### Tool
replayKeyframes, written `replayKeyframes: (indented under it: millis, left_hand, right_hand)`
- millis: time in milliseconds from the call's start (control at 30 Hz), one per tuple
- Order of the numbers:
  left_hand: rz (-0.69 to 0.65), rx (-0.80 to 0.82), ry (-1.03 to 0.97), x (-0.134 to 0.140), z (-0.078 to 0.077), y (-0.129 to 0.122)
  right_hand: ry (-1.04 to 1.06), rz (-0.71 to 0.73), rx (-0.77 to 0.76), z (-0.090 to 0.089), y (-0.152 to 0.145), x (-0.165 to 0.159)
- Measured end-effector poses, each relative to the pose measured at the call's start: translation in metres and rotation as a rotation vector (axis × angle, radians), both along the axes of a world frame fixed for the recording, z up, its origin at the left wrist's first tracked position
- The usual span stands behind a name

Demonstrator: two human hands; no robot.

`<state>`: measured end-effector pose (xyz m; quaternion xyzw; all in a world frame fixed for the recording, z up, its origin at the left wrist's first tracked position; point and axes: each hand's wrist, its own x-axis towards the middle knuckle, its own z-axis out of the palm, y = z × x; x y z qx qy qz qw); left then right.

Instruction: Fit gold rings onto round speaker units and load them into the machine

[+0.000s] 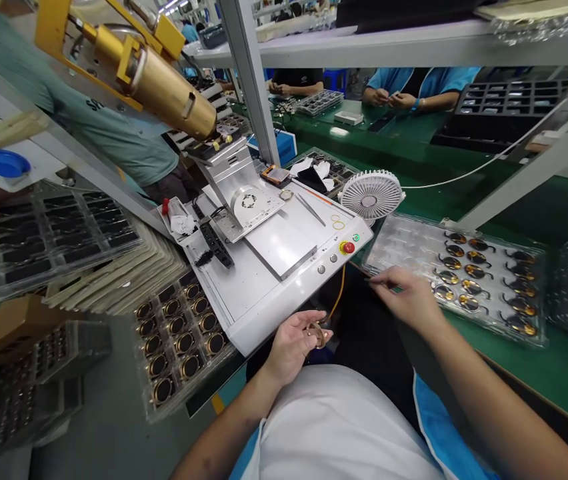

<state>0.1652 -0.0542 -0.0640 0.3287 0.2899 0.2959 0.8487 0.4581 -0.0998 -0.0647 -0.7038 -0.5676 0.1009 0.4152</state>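
Observation:
Just in front of my body, my left hand [291, 347] is closed around a round, gold-brown metal ring [318, 335], held at its edge by the fingers. To the right, my right hand [409, 300] has its thumb and fingertips pressed together near the front left corner of a clear plastic tray [394, 243]. Whatever is in that pinch is too small to make out. Dark round parts with curved tails [474, 271] sit in rows in the tray's right part. Ahead of both hands stands a white machine [264, 300] with a flat metal plate [284, 247].
A gold cylindrical machine head [171, 90] hangs over the metal fixture [249, 200]. Tweezers [311, 209] and thin yellow rings [337, 222] lie on the machine beside a red button [348, 247]. A white fan [371, 195] stands behind. Left is a tray of gold-rimmed rounds [184, 343].

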Motion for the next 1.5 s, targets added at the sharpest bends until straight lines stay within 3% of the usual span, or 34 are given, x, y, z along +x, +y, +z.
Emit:
replayKeyframes:
  millis: [100, 233, 333, 500, 633, 900, 1000, 1133, 1233, 1367, 1433, 1500]
  left_hand:
    - [-0.088, 0.009, -0.047, 0.003, 0.014, 0.003]
    - [-0.111, 0.039, -0.064, -0.005, 0.023, 0.011]
    - [-0.075, 0.079, -0.035, -0.017, 0.023, 0.015]
    - [-0.081, 0.13, -0.011, -0.03, 0.022, 0.018]
    - [-0.059, 0.127, -0.054, -0.034, 0.025, 0.018]
    - [-0.048, 0.108, -0.054, -0.036, 0.019, 0.022]
    - [0.002, 0.132, -0.055, -0.034, 0.018, 0.025]
    - [0.033, 0.187, -0.065, -0.034, 0.021, 0.025]
    - [0.036, 0.266, -0.041, -0.039, 0.021, 0.022]
    - [0.021, 0.482, 0.082, -0.047, 0.014, 0.015]
    - [0.043, 0.653, 0.204, -0.046, 0.008, 0.01]
    - [0.059, 0.873, 0.329, -0.041, 0.002, 0.006]
  right_hand:
    - [-0.086, 0.312, 0.296, 0.017, -0.001, -0.061]
    - [-0.173, 0.383, 0.459, 0.025, 0.006, -0.097]
    - [-0.106, 0.431, 0.395, 0.027, 0.013, -0.099]
    - [0.196, 0.565, 0.169, 0.036, 0.03, -0.099]
    - [0.305, 0.658, 0.165, 0.039, 0.039, -0.102]
    - [0.266, 0.649, 0.162, 0.045, 0.048, -0.106]
    - [0.335, 0.46, 0.064, 0.047, 0.076, -0.093]
    - [0.548, 0.105, -0.26, 0.049, 0.125, -0.07]
    - [0.549, -0.009, -0.351, 0.049, 0.142, -0.06]
    - [0.469, -0.116, -0.233, 0.042, 0.119, -0.067]
    - [0.53, -0.017, -0.18, 0.034, 0.094, -0.084]
    - [0.69, 0.193, -0.191, 0.026, 0.067, -0.106]
